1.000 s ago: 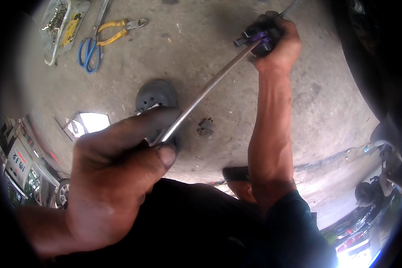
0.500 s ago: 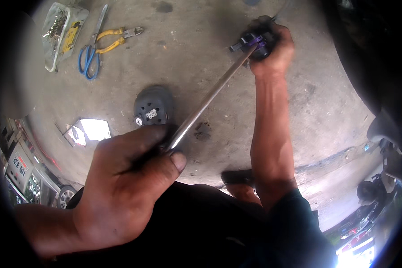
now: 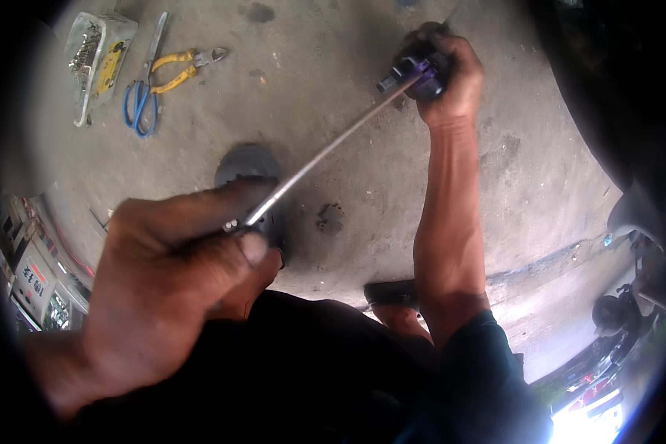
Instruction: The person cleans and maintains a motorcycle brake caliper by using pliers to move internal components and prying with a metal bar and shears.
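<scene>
A slim metal rod (image 3: 333,146) slants above the floor (image 3: 529,200) between the left hand (image 3: 159,277), pinching it finger-to-thumb, and a black-and-purple device (image 3: 424,72) gripped in the curled right hand (image 3: 459,85).

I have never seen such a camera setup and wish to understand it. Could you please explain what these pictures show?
There is no machine here: a person works with two bare hands. A wide fisheye camera on the person's head looks down, so edges bend. The left hand pinches a long silvery strand, perhaps a cable. It runs to a black device with purple parts, held in the right hand. On the concrete floor lie blue-handled scissors, yellow-handled pliers and a clear tray of small pieces. A grey shoe shows partly behind the left hand.
</scene>
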Motion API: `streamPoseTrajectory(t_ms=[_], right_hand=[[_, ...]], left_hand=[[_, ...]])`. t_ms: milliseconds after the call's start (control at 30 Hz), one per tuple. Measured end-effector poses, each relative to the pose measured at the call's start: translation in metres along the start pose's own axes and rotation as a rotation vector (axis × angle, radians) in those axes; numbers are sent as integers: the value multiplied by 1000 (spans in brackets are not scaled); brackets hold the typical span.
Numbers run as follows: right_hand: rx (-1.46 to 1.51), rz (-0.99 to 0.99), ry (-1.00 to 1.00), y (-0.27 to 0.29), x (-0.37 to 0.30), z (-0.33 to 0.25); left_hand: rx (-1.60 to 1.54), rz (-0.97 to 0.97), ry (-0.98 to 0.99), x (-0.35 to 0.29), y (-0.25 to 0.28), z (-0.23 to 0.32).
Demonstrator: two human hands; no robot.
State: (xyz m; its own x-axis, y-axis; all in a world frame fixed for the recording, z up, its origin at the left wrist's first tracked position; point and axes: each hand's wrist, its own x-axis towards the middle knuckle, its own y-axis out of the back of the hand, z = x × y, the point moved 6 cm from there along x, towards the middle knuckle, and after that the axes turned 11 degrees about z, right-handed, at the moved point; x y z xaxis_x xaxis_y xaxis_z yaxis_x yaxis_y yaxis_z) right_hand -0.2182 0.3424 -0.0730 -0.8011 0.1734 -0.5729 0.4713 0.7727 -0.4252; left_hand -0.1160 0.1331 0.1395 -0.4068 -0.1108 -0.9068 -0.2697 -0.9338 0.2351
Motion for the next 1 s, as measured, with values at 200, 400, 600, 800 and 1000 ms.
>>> streamPoseTrajectory(t_ms=[200,400,600,800,1000], right_hand=[[-20,74,46,0,1,2],[43,145,88,6,3,-2],[147,107,30,15,9,3],[6,148,29,13,-8,-8],[-77,105,79,4,1,-10]], left_hand=[[1,26,5,1,0,-3],[121,52,-408,5,-10,-19],[-196,-11,-25,-5,-16,-10],[60,-78,-219,1,-10,2],[151,21,-152,-7,12,20]])
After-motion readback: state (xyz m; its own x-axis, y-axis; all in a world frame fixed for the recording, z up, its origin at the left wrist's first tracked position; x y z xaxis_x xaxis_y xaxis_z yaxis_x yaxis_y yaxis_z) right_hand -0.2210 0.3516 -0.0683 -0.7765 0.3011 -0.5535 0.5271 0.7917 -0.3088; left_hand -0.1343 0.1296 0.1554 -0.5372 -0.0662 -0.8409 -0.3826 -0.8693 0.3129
